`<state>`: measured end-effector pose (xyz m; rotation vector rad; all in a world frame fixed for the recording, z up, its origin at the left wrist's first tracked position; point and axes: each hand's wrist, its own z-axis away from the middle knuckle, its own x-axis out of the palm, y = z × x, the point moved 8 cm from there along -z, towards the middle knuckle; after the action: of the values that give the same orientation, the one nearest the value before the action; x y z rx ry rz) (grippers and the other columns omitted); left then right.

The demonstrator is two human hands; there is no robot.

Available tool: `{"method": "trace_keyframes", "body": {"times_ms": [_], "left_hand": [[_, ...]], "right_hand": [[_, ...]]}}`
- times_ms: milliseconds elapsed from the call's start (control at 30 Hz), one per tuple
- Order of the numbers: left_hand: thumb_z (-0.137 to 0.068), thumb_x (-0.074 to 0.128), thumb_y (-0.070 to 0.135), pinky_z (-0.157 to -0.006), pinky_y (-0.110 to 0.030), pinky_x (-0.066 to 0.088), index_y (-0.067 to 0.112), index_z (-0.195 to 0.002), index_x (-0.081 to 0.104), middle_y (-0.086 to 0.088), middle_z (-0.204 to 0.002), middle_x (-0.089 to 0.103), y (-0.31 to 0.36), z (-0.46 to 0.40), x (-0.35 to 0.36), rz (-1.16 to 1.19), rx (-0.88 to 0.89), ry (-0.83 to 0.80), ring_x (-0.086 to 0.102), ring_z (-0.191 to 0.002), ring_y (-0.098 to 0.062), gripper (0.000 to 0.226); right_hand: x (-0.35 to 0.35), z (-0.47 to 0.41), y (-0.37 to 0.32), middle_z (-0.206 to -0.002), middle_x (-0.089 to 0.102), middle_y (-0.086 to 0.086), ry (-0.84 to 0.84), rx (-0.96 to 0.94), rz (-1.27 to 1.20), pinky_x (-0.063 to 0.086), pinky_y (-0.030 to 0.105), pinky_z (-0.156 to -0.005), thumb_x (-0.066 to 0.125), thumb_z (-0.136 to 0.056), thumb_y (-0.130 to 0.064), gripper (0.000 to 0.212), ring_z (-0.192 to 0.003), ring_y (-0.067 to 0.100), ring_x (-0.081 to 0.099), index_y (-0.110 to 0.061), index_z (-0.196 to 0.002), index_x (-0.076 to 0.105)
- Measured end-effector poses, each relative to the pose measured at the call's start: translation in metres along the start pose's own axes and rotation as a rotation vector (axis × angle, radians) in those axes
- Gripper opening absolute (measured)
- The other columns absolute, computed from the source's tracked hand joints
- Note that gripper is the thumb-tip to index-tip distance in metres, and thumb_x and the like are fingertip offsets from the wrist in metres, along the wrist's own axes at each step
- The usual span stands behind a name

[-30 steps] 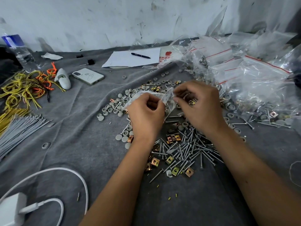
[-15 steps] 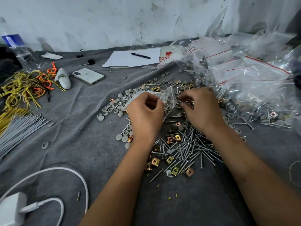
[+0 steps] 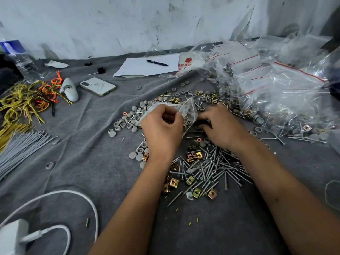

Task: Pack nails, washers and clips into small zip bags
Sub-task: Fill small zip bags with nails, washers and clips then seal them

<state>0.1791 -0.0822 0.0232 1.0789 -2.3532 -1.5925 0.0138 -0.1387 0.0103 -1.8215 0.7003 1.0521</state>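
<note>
Left hand is pinching the zip bag mouth open for filling; right hand, fingers curled, is reaching into washers beside the bag, contents hidden.

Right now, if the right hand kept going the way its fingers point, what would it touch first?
Probably the small clear bag held by the left hand; the right hand points leftward at it, though depth is unclear.
</note>
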Motion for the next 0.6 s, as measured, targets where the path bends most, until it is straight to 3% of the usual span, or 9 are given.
{"method": "trace_keyframes", "body": {"times_ms": [133, 233, 400, 467, 600], "left_hand": [[-0.084, 0.072, 0.008, -0.053, -0.018, 0.049, 0.028, -0.068, 0.065, 0.011, -0.062, 0.064, 0.000, 0.000, 0.001, -0.001, -0.001, -0.003, 0.061, -0.057, -0.004, 0.026], [-0.085, 0.072, 0.008, -0.052, -0.018, 0.048, 0.029, -0.068, 0.065, 0.011, -0.061, 0.064, 0.000, 0.000, 0.001, 0.004, 0.004, -0.011, 0.061, -0.056, -0.004, 0.027], [-0.084, 0.072, 0.007, -0.053, -0.013, 0.045, 0.032, -0.067, 0.064, 0.013, -0.062, 0.064, 0.003, 0.001, 0.000, -0.002, 0.023, -0.010, 0.061, -0.057, -0.002, 0.031], [-0.084, 0.072, 0.007, -0.054, -0.013, 0.046, 0.032, -0.068, 0.064, 0.012, -0.063, 0.065, 0.003, 0.001, 0.001, -0.002, 0.026, -0.020, 0.061, -0.058, -0.002, 0.030], [-0.084, 0.071, 0.006, -0.055, -0.014, 0.045, 0.025, -0.070, 0.067, 0.012, -0.063, 0.065, 0.001, 0.000, 0.002, 0.016, 0.016, -0.008, 0.061, -0.057, -0.002, 0.024]], "right_hand": [[-0.001, 0.002, -0.005, -0.104, 0.063, -0.004, 0.012, -0.020, 0.014, 0.044, 0.038, -0.094, 0.070, -0.094, -0.014, 0.017, -0.114, 0.023, 0.048, -0.024, -0.106, 0.076], [-0.009, 0.004, -0.006, -0.108, 0.065, 0.001, 0.137, -0.011, -0.017, 0.051, 0.038, -0.090, 0.071, -0.093, -0.010, 0.015, -0.104, 0.021, 0.057, -0.017, -0.106, 0.075], [-0.043, 0.011, -0.005, -0.100, 0.066, -0.001, 0.470, -0.035, -0.215, 0.048, 0.015, -0.076, 0.073, -0.091, -0.006, 0.015, -0.086, 0.009, 0.059, -0.013, -0.104, 0.073], [-0.042, 0.011, -0.014, -0.099, 0.066, 0.000, 0.453, -0.110, -0.241, 0.043, 0.009, -0.075, 0.074, -0.090, -0.006, 0.014, -0.085, 0.008, 0.059, -0.012, -0.103, 0.073], [-0.024, 0.013, -0.036, -0.099, 0.069, 0.000, 0.300, -0.267, -0.192, 0.048, 0.024, -0.084, 0.079, -0.084, -0.005, 0.019, -0.093, 0.014, 0.060, -0.012, -0.101, 0.076]]}}
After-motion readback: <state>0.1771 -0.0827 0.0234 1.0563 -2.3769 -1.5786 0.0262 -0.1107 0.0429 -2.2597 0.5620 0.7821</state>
